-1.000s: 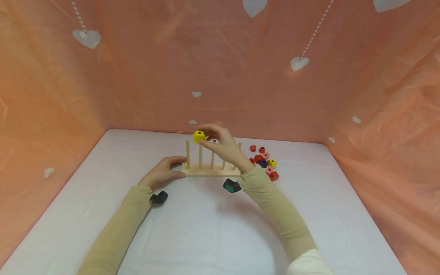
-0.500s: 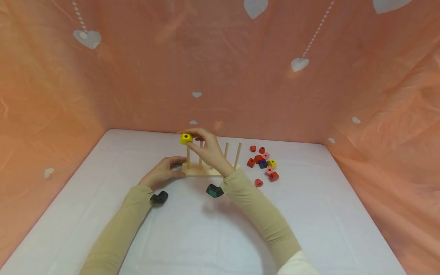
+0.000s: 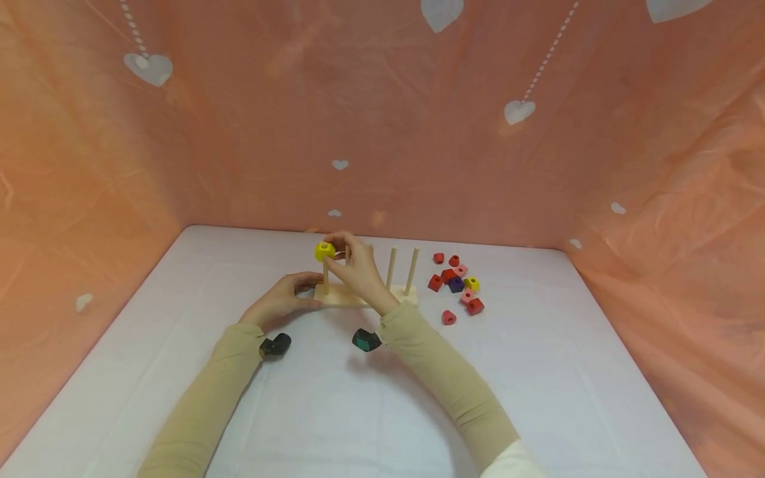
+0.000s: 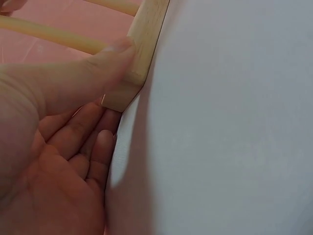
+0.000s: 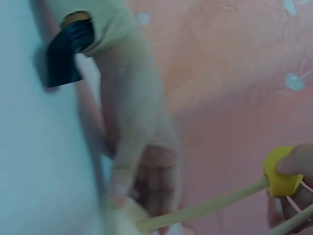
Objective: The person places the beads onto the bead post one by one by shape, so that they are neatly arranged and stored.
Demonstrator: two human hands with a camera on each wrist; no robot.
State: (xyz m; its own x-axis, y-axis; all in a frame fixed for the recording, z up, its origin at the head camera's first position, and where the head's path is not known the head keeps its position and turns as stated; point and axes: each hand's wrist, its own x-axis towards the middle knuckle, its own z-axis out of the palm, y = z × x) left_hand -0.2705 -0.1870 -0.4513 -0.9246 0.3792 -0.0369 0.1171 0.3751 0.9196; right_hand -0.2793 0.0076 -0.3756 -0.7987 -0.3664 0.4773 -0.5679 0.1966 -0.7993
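A wooden base [image 3: 408, 296] with several upright pegs stands on the table. My left hand [image 3: 279, 299] grips its left end; in the left wrist view the thumb of that hand [image 4: 54, 98] presses the base's side [image 4: 146, 39], with the fingers behind the end. My right hand [image 3: 361, 271] pinches a yellow bead [image 3: 324, 251] at the top of the leftmost peg [image 3: 326, 280], whose tip shows in the bead's hole. From the right wrist view, the yellow bead [image 5: 279, 171] sits on the peg's end [image 5: 210, 205] between thumb and fingers.
Right of the base lie several loose beads: red [image 3: 475, 306], pink [image 3: 467, 296], purple [image 3: 456, 285] and yellow [image 3: 472, 283]. One red bead [image 3: 449, 318] lies nearer the front. A pink-orange cloth [image 3: 382, 133] hangs behind the white table [image 3: 335, 411].
My right hand has moved left with the yellow bead, from above the second peg to the leftmost one, then slightly down onto its tip. The left hand has stayed at the base.
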